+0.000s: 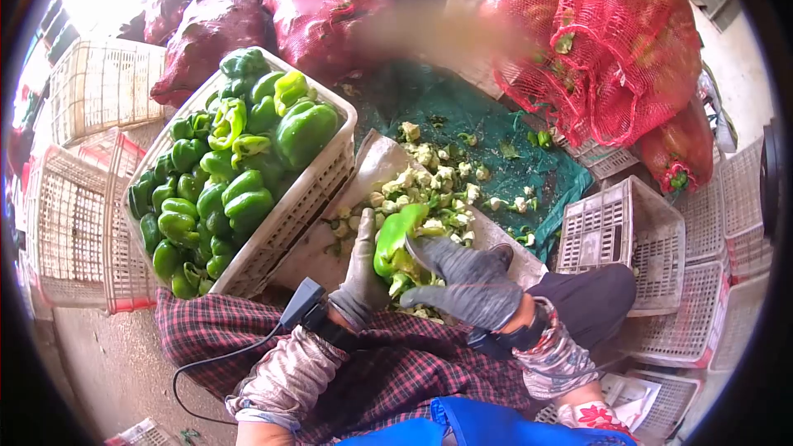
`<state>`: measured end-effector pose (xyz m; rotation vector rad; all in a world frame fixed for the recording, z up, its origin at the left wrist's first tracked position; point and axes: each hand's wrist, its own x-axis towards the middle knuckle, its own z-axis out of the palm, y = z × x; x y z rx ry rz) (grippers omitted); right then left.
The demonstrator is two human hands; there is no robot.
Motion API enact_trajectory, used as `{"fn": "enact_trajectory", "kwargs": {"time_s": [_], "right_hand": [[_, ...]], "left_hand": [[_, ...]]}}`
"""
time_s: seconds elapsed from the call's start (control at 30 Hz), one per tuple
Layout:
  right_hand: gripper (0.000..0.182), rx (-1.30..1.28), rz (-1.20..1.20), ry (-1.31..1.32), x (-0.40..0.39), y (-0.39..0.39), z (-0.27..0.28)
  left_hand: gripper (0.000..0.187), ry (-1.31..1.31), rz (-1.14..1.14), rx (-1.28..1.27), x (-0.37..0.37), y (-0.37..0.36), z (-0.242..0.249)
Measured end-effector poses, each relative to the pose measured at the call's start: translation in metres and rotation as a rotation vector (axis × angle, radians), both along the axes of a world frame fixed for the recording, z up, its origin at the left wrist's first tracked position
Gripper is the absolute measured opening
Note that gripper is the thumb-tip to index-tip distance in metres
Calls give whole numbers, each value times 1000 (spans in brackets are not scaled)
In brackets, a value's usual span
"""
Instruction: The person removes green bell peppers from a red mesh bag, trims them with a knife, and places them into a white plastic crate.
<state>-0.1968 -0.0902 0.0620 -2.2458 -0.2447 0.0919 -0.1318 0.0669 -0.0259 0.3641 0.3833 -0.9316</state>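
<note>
A green bell pepper (398, 249) is held over my lap in my left hand (363, 268), which wears a grey glove and closes around its left side. From the other side my right hand (471, 277), also gloved, presses its curled fingers against the pepper, with the thumb stretched out below. A thin grey edge shows at those fingertips; I cannot tell what they hold. Pale cut pepper cores (425, 177) lie heaped just beyond both hands. At the left, a white plastic crate (289, 227) is piled with green bell peppers (248, 202).
Red mesh sacks (624, 41) full of produce stand at the back right, more sacks (326, 21) at the back left. Green sheeting (496, 128) with scattered cores covers the ground ahead. Plastic crates (595, 231) stand at the right, others (70, 231) at the far left.
</note>
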Motion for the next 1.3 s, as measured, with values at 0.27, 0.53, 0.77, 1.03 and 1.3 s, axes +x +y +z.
{"fn": "enact_trajectory", "kwargs": {"time_s": [0.27,0.53,0.77,1.03,1.3], "right_hand": [[48,-30,-247,206,-22,23,-39],[42,202,-216,-73,-27,38,-82],[39,897,-20,677,-6,29,-82],[39,43,379,-58,0,35,-68],[54,-82,418,-240,24,56,-12]], "left_hand": [[73,-343,-80,186,-19,10,21],[70,-385,-30,87,-38,17,0],[56,-427,-104,16,-44,33,-5],[68,-304,-179,-63,-45,65,12],[41,-85,67,-342,-32,103,25]]}}
